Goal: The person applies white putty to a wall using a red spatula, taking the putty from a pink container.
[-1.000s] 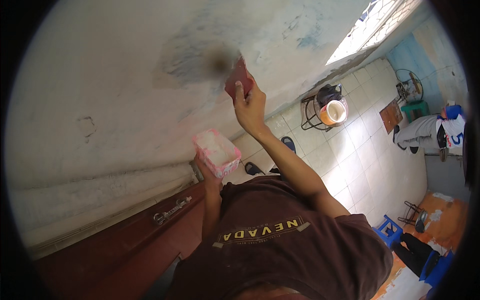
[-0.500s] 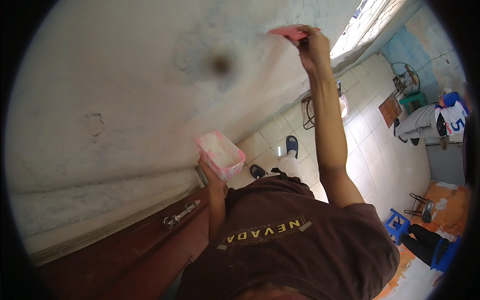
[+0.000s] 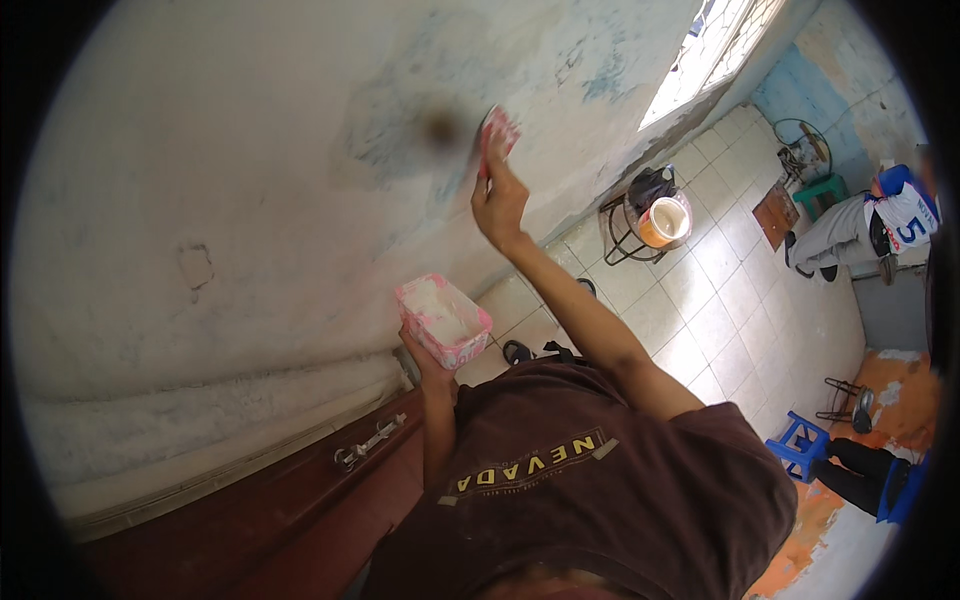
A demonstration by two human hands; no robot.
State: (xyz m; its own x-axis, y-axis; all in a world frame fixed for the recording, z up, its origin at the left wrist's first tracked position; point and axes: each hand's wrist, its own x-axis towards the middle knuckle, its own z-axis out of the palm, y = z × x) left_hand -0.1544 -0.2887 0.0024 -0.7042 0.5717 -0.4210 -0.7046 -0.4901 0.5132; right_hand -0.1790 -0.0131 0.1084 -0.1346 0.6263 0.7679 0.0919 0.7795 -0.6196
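Observation:
My right hand (image 3: 502, 208) grips a flat pink-red putty scraper (image 3: 499, 134) smeared with white. Its blade lies at the patchy wall (image 3: 300, 190), where bluish and grey stains show through a whitish coat; whether the edge touches, I cannot tell. Lower down, my left hand (image 3: 428, 354) holds a pink rectangular tub (image 3: 443, 320) from its left side and underneath. White paste coats the inside of the tub and smears its rim. The fingers beneath the tub are partly hidden.
A dark red door (image 3: 290, 490) with a metal bolt (image 3: 370, 443) is at lower left. On a stool to the right stand an open bucket (image 3: 664, 222) and a black bag (image 3: 653, 188). Two people (image 3: 905, 215) are farther right, one near a blue stool (image 3: 799, 446). A barred window (image 3: 705, 60) is above.
My right hand has swept the scraper left and down along the wall, away from the window. The bucket on the stool has come into fuller view. My left hand keeps the tub nearly still.

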